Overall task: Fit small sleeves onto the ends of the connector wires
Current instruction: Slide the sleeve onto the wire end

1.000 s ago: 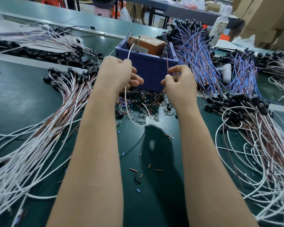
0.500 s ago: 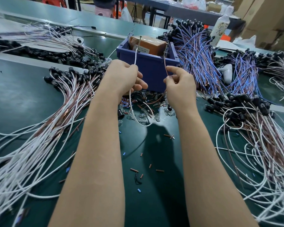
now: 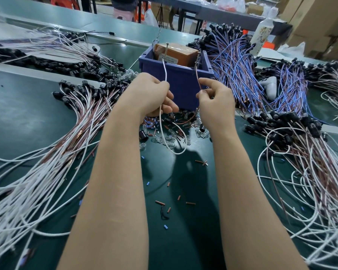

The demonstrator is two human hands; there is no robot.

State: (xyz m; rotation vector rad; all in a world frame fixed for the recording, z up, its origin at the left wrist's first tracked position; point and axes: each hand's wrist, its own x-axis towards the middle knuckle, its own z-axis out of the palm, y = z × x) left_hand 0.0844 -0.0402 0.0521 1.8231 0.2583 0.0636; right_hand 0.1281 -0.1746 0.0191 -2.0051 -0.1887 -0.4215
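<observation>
My left hand (image 3: 151, 96) grips a white wire (image 3: 165, 72) whose end points up in front of the blue bin (image 3: 181, 82). The same wire loops down below my hands (image 3: 176, 152) over the table. My right hand (image 3: 216, 100) pinches a brown wire (image 3: 198, 79) between thumb and forefinger, its end standing upright. Both hands hover side by side, a small gap between them. Small brown and blue sleeves (image 3: 160, 202) lie scattered on the green table, with a denser pile of sleeves and clear bulbs (image 3: 170, 133) under my hands. Any sleeve on the wire tips is too small to tell.
A bundle of white and brown wires with black connectors (image 3: 47, 152) fans across the left. A similar bundle (image 3: 304, 152) lies at the right. Blue and brown wires (image 3: 236, 71) are heaped behind the bin. A cardboard box (image 3: 176, 53) sits inside the bin.
Both hands have lifted slightly and drawn the two wire ends upward; the white wire end now stands higher against the bin. My right hand's thumb and forefinger have opened a little along the brown wire.
</observation>
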